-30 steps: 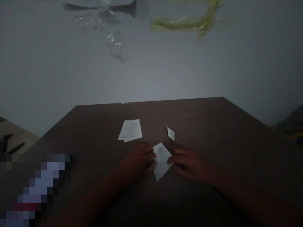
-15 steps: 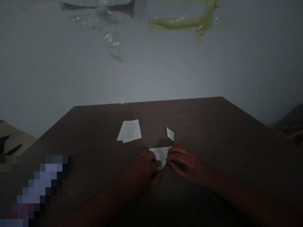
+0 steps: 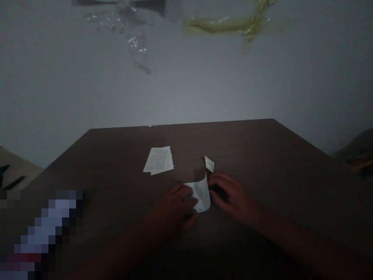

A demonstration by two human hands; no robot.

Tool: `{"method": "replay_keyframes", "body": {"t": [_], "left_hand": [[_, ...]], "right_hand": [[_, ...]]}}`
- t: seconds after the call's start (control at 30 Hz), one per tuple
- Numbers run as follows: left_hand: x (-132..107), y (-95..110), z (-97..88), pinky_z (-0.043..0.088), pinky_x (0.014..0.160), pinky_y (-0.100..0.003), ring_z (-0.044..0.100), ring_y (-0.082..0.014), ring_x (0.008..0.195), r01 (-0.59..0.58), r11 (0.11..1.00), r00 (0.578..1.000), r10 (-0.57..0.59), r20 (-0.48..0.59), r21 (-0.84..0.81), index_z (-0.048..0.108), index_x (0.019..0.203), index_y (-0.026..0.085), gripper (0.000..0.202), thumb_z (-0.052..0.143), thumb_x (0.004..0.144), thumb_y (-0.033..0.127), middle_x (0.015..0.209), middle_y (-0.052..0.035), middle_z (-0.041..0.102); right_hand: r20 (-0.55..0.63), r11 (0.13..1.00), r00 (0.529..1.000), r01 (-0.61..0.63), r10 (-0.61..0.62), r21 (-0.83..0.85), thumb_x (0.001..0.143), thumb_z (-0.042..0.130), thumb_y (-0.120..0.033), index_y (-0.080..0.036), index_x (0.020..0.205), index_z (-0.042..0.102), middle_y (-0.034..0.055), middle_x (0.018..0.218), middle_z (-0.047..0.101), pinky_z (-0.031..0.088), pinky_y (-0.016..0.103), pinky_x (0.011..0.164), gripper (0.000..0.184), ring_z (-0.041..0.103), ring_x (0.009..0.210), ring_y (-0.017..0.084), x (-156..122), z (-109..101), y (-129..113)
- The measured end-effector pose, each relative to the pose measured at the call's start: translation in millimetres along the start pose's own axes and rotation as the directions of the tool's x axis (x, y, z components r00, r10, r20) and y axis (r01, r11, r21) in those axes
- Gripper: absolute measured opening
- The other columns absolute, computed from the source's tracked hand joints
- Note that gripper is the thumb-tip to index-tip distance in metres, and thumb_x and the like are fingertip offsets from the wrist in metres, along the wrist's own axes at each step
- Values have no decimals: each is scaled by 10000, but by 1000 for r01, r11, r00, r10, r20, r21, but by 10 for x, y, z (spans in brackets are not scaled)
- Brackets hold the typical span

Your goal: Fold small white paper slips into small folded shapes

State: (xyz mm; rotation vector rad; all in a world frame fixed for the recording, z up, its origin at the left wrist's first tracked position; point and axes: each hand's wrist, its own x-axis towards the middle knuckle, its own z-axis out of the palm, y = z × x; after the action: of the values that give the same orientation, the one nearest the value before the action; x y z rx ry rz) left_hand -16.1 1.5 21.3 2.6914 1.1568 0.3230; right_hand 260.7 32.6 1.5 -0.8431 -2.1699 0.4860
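White sheet (image 3: 203,194) (printed) under left hand (image 3: 175,202), right hand (image 3: 233,198) at curled edge.

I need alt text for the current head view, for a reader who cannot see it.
A bare left hand rests on a white printed paper sheet, whose right side curls up beside the right hand, on a dark brown wood-grain table. Beyond them lie overlapping white printed sheets and, further right, a small white diamond-shaped piece.
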Motion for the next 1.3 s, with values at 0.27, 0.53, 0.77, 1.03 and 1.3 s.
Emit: {"method": "replay_keyframes", "body": {"t": [0.27,0.53,0.77,1.03,1.3], "left_hand": [[-3,6,-25,654,1164,-581,781,-399,1360,-25,999,999,26,28,-47,864,1330,282,349,919,986,289,1444,-110,827],[4,-98,-47,603,1237,-558,773,-365,1413,-68,991,997,71,26,-111,828,1368,279,360,853,1015,215,1469,-90,838],[26,-217,-63,620,1250,-433,800,-270,1371,-20,972,999,29,34,-235,823,1339,239,340,699,1064,80,1490,-93,838],[12,-198,-87,659,1193,-427,787,-296,1337,62,981,997,-67,-24,-184,890,1176,206,262,739,1020,59,1400,-117,830],[13,-245,-81,656,1225,-451,798,-295,1335,35,970,999,-42,-22,-240,865,1285,196,294,683,1072,108,1395,-113,854]], "right_hand": [[74,956,953,291,-294,43,1140,648,-120,-257,1378,726,121,1275,829,715,455,1030,286,810,1174,258,28,-17,-73],[154,913,901,409,-407,20,1149,585,-90,-233,1417,740,116,1229,856,714,493,1053,341,806,1186,265,80,-133,-82],[176,945,928,323,-327,55,1160,600,-125,-216,1365,786,126,1245,857,701,468,1099,292,816,1201,255,72,-117,-2],[244,968,938,252,-247,11,1139,638,-118,-196,1348,802,143,1282,854,680,496,1160,278,812,1239,275,39,-55,18],[289,954,914,298,-284,-5,1172,633,-177,-142,1393,799,190,1331,863,671,501,1180,279,813,1273,298,17,-8,46]]}}
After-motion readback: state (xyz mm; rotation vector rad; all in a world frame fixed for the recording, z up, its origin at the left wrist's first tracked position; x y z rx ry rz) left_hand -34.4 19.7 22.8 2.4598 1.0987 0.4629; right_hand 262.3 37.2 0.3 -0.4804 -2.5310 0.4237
